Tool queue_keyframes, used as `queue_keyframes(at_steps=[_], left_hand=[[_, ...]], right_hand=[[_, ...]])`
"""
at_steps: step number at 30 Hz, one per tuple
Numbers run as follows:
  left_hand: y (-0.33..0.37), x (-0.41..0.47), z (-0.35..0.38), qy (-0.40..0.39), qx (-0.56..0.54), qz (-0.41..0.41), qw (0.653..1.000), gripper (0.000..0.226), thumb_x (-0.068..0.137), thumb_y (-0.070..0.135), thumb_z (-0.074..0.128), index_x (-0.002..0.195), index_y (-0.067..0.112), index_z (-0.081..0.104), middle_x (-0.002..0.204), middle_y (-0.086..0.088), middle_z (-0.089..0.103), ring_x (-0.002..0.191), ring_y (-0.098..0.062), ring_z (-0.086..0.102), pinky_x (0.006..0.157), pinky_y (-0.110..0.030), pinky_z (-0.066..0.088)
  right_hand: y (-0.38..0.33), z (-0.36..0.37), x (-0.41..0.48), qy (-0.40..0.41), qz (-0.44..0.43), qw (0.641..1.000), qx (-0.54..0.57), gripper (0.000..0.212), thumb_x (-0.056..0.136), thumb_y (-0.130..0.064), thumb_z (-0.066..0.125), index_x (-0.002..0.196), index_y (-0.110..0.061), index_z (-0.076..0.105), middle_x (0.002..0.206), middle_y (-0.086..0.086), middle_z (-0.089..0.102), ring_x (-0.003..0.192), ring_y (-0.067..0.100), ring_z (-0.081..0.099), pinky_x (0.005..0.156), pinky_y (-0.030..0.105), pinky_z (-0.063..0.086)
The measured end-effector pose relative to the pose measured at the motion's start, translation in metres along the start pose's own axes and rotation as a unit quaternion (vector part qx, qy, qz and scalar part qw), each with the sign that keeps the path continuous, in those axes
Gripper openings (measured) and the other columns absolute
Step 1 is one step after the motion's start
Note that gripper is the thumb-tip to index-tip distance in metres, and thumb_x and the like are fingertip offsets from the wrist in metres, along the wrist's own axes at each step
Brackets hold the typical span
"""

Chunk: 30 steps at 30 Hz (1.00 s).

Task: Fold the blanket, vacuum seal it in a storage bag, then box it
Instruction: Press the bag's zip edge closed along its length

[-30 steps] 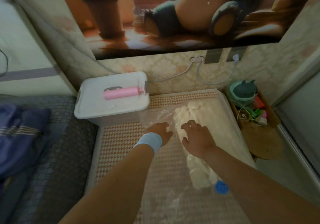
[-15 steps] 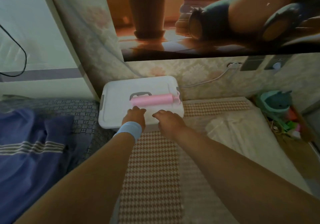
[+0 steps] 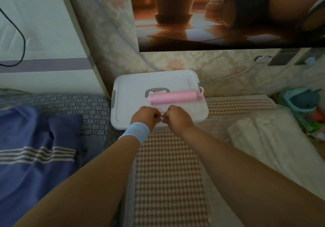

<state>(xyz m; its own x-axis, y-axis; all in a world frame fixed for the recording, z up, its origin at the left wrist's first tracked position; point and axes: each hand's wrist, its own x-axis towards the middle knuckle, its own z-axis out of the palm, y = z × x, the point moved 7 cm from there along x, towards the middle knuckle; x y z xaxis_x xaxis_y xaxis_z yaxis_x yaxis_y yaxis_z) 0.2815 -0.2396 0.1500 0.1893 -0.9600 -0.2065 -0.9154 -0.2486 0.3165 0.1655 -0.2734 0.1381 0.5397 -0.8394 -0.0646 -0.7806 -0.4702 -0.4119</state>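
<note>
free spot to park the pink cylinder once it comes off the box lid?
Best: the houndstooth mat between the forearms, bare right up to the white box. The lid's left part is bare too. Crowded: lid front, where left hand and right hand meet; bagged blanket at right; blue cloth at left.

Lid crowded, mat open

A pink cylindrical pump (image 3: 173, 98) lay across the white plastic storage box's lid (image 3: 133, 93), blocking its grey handle (image 3: 157, 90); both curled hands crowded the front edge, while the houndstooth woven mat (image 3: 168, 174) below stayed bare between the forearms.
</note>
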Motion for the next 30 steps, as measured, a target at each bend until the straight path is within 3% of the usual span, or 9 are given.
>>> queue_keyframes(at_steps=[3, 5, 7, 9, 12, 15, 20, 25, 30], left_hand=[[0.016, -0.004, -0.026, 0.138, -0.060, 0.068, 0.986, 0.035, 0.087, 0.024, 0.062, 0.121, 0.019, 0.058, 0.124, -0.007, 0.054, 0.115, -0.026, 0.050, 0.098, -0.039, 0.045], [0.032, 0.006, -0.035, 0.184, -0.072, 0.097, 0.975, 0.055, 0.085, 0.013, 0.058, 0.138, 0.016, 0.042, 0.148, -0.007, 0.037, 0.137, -0.026, 0.031, 0.112, -0.041, 0.034], [0.041, 0.026, -0.025, 0.098, 0.003, 0.071, 0.993, 0.073, 0.091, 0.015, 0.053, 0.153, 0.021, 0.016, 0.162, -0.003, 0.011, 0.148, -0.023, 0.012, 0.121, -0.040, 0.016], [0.049, 0.039, -0.014, 0.030, 0.111, 0.056, 0.992, 0.079, 0.093, 0.028, 0.054, 0.155, 0.021, 0.005, 0.160, -0.007, 0.019, 0.146, -0.027, 0.019, 0.119, -0.042, 0.017], [0.059, 0.036, -0.011, 0.045, 0.222, 0.046, 0.973, 0.068, 0.093, 0.038, 0.056, 0.151, 0.025, 0.024, 0.147, -0.011, 0.037, 0.137, -0.032, 0.031, 0.112, -0.045, 0.029], [0.059, 0.027, -0.001, 0.010, 0.155, 0.019, 0.988, 0.049, 0.092, 0.032, 0.057, 0.138, 0.019, 0.043, 0.138, -0.011, 0.042, 0.129, -0.032, 0.038, 0.103, -0.045, 0.040], [0.077, -0.015, -0.010, 0.085, 0.035, 0.015, 0.996, 0.038, 0.093, 0.031, 0.052, 0.127, 0.014, 0.047, 0.121, -0.007, 0.054, 0.110, -0.029, 0.053, 0.087, -0.041, 0.046], [0.087, -0.089, 0.009, 0.061, -0.083, -0.018, 0.995, 0.051, 0.087, 0.035, 0.056, 0.133, 0.018, 0.039, 0.124, -0.005, 0.053, 0.106, -0.031, 0.057, 0.086, -0.041, 0.049], [0.058, -0.159, 0.065, -0.031, -0.089, -0.136, 0.986, 0.050, 0.085, 0.035, 0.061, 0.129, 0.017, 0.044, 0.120, -0.010, 0.056, 0.099, -0.031, 0.060, 0.082, -0.038, 0.051]], right_hand=[[0.000, -0.031, -0.005, 0.137, -0.041, 0.989, -0.049, 0.013, 0.089, -0.024, 0.073, 0.092, -0.013, 0.079, 0.096, 0.009, 0.066, 0.089, 0.032, 0.062, 0.074, 0.039, 0.047], [0.008, -0.054, -0.007, 0.215, -0.016, 0.974, -0.075, 0.007, 0.083, -0.024, 0.078, 0.084, -0.017, 0.078, 0.107, 0.011, 0.065, 0.097, 0.035, 0.059, 0.078, 0.044, 0.047], [0.020, -0.065, -0.003, 0.209, 0.011, 0.974, -0.085, 0.008, 0.087, -0.025, 0.075, 0.092, -0.020, 0.079, 0.136, 0.013, 0.055, 0.122, 0.040, 0.049, 0.093, 0.052, 0.045], [0.037, -0.065, 0.001, 0.135, 0.038, 0.988, -0.061, 0.016, 0.094, -0.026, 0.067, 0.105, -0.022, 0.078, 0.156, 0.011, 0.037, 0.143, 0.041, 0.028, 0.105, 0.053, 0.040], [0.055, -0.050, -0.006, 0.042, 0.039, 0.998, -0.009, 0.021, 0.099, -0.026, 0.060, 0.113, -0.020, 0.075, 0.163, 0.006, 0.024, 0.151, 0.030, 0.013, 0.113, 0.046, 0.034], [0.059, -0.037, -0.025, 0.029, 0.009, 0.999, 0.032, 0.019, 0.097, -0.021, 0.063, 0.110, -0.015, 0.076, 0.164, 0.007, 0.023, 0.152, 0.027, 0.013, 0.118, 0.044, 0.028], [0.053, -0.055, -0.069, 0.150, -0.033, 0.988, 0.008, 0.011, 0.088, -0.016, 0.073, 0.095, -0.015, 0.080, 0.130, 0.014, 0.057, 0.116, 0.036, 0.053, 0.091, 0.048, 0.051], [0.038, -0.033, -0.118, 0.059, -0.090, 0.989, 0.105, 0.024, 0.094, -0.013, 0.058, 0.112, -0.013, 0.073, 0.130, 0.003, 0.058, 0.106, 0.025, 0.061, 0.083, 0.037, 0.052], [0.041, 0.021, -0.178, -0.075, -0.133, 0.988, 0.017, 0.021, 0.095, -0.023, 0.057, 0.103, -0.010, 0.070, 0.128, 0.006, 0.056, 0.107, 0.031, 0.060, 0.085, 0.040, 0.048]])
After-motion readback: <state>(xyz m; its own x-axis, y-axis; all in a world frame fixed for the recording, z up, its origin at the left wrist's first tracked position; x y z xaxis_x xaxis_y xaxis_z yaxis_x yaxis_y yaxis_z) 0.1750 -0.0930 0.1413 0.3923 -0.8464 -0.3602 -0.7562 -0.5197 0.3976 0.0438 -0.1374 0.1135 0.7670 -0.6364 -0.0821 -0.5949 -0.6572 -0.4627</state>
